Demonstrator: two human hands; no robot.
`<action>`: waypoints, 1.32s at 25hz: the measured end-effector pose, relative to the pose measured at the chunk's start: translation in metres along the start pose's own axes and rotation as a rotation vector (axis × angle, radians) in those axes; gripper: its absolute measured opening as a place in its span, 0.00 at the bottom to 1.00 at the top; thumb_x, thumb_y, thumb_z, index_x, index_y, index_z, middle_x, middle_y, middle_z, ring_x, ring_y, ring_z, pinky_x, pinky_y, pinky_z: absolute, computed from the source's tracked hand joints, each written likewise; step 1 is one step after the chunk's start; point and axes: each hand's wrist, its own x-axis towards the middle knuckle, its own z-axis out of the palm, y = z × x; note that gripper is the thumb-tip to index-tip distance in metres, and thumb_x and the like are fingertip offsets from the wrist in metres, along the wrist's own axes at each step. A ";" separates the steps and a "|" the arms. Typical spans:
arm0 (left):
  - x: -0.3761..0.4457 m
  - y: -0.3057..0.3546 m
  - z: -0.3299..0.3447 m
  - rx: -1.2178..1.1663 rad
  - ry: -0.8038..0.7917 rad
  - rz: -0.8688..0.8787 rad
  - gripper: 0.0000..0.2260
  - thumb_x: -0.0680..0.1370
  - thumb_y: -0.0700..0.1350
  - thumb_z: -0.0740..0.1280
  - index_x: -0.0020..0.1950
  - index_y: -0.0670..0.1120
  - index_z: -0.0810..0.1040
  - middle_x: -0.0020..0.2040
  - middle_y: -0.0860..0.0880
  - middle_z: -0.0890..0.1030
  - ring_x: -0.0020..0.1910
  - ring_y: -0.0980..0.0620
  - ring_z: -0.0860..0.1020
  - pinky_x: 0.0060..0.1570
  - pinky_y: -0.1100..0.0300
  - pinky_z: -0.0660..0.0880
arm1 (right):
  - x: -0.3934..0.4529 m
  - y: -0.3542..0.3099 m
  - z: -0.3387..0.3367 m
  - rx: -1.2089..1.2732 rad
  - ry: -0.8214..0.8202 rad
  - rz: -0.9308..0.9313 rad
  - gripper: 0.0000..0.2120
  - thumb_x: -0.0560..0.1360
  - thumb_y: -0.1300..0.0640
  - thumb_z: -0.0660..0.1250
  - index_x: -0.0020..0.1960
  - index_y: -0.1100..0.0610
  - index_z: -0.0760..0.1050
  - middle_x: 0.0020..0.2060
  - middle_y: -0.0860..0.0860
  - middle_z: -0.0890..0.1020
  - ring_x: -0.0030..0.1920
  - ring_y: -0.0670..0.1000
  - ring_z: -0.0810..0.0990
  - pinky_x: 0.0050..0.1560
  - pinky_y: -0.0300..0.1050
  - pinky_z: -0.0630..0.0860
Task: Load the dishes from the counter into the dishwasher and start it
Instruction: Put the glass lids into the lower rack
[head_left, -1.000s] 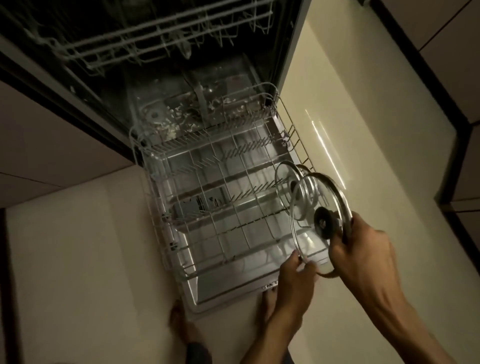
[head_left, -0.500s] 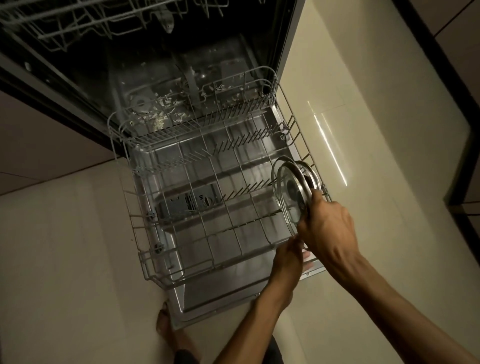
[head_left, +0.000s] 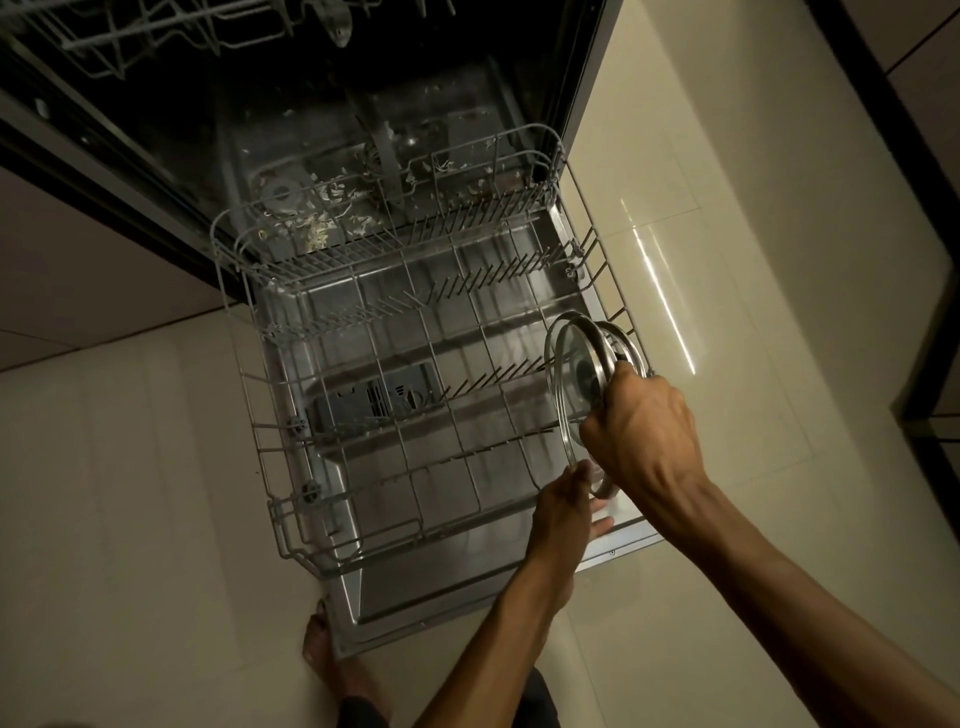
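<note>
a: what have you got down there, right of centre in the frame?

b: a glass lid (head_left: 574, 387) with a metal rim, standing on edge at the right side of the lower rack (head_left: 395, 415). my right hand (head_left: 641, 431) is curled over its top, about where the knob would be, though my fingers cover that part. my left hand (head_left: 563, 506) pinches the rim at the bottom. a second, smaller lid (head_left: 626, 345) leans just behind it, against the rack's right wall.

a: how does it handle?

b: i'd judge it stiff, fairly heavy for its size, and breakable. glass is slick, so the metal rim and the knob are the places to hold, not the pane. it wants to go down between the tines gently, without knocking the lid behind it.

a: and the rack?

b: wire, with rows of thin tines, drawn out over the open dishwasher door (head_left: 467, 597). apart from the two lids i see nothing loaded in it. a dark detergent compartment shows through the wires near the middle.

a: the rest of the room?

b: dim. the dishwasher tub (head_left: 363, 130) at the top of the frame has pale debris scattered on its floor, and the upper rack (head_left: 156, 36) sits at the upper left. pale glossy floor tiles (head_left: 701, 260) on the right catch a streak of light. my bare foot (head_left: 324, 654) is at the bottom, by the door's corner.
</note>
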 end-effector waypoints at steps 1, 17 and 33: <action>0.001 0.001 -0.001 0.002 0.008 -0.009 0.07 0.84 0.50 0.58 0.53 0.52 0.75 0.63 0.46 0.76 0.55 0.51 0.77 0.43 0.64 0.78 | 0.002 -0.001 0.001 -0.007 -0.011 -0.013 0.09 0.77 0.61 0.63 0.55 0.63 0.72 0.34 0.53 0.75 0.33 0.52 0.76 0.36 0.47 0.77; 0.010 0.020 -0.005 0.014 -0.012 -0.041 0.20 0.85 0.52 0.52 0.73 0.44 0.66 0.72 0.45 0.70 0.49 0.51 0.81 0.54 0.59 0.79 | 0.044 -0.005 0.024 -0.008 -0.031 -0.003 0.08 0.74 0.64 0.65 0.39 0.58 0.69 0.30 0.50 0.70 0.28 0.47 0.70 0.29 0.39 0.66; 0.023 0.034 -0.004 -0.015 0.018 -0.034 0.23 0.84 0.55 0.55 0.75 0.46 0.64 0.73 0.48 0.69 0.58 0.47 0.80 0.64 0.52 0.75 | 0.085 0.005 0.050 -0.037 -0.147 -0.007 0.04 0.77 0.63 0.64 0.50 0.60 0.71 0.35 0.50 0.73 0.32 0.48 0.73 0.34 0.41 0.73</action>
